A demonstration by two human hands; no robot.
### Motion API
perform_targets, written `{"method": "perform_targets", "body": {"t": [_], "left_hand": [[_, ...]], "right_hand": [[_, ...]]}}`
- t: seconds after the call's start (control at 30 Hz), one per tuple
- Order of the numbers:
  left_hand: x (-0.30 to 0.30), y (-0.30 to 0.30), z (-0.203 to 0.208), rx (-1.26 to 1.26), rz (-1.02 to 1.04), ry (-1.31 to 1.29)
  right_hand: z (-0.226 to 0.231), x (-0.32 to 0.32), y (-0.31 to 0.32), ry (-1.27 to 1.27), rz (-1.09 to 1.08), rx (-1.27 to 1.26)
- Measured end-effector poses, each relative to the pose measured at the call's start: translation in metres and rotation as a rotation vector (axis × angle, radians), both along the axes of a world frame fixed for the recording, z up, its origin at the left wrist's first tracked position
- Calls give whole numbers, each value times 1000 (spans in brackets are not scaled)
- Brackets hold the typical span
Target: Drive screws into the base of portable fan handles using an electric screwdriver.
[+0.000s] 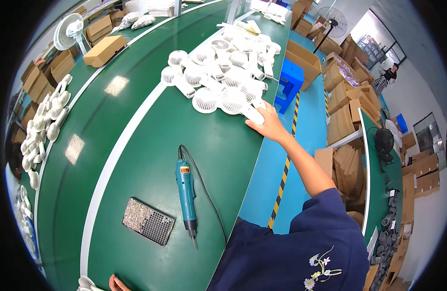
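Note:
My right hand (268,123) reaches to the near edge of a pile of white handheld fans (223,63), its fingers closed round the handle of one handheld fan (252,114). That fan still lies against the others. At the lower edge only some fingers of my left hand (117,283) show, stretched out over the green table with nothing seen in them. Close beside them is another white handheld fan (87,283), partly cut off. Between my hands lie a teal electric screwdriver (186,191) with a black cord and a tray of small screws (148,220).
More white handheld fans (44,121) lie along the left across the green belt (87,111). An open carton (301,63) and a blue stool (289,85) stand beyond the table's right edge. Cartons (342,106) line the aisle. A person (389,77) is far right.

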State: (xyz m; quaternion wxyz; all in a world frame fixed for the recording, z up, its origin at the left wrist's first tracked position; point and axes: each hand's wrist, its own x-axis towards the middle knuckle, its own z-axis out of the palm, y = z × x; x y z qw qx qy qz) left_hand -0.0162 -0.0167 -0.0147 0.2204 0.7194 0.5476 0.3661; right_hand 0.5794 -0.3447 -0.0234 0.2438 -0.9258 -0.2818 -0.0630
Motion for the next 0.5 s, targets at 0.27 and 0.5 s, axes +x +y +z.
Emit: {"method": "perform_targets", "body": {"t": [0.27,0.5], "left_hand": [[-2,2,-1,-41,2,14],[-2,0,2,-60,-11,27]], "right_hand": [[-5,-16,17,67,-111,73],[-8,-7,39,-39,-271,193]]}}
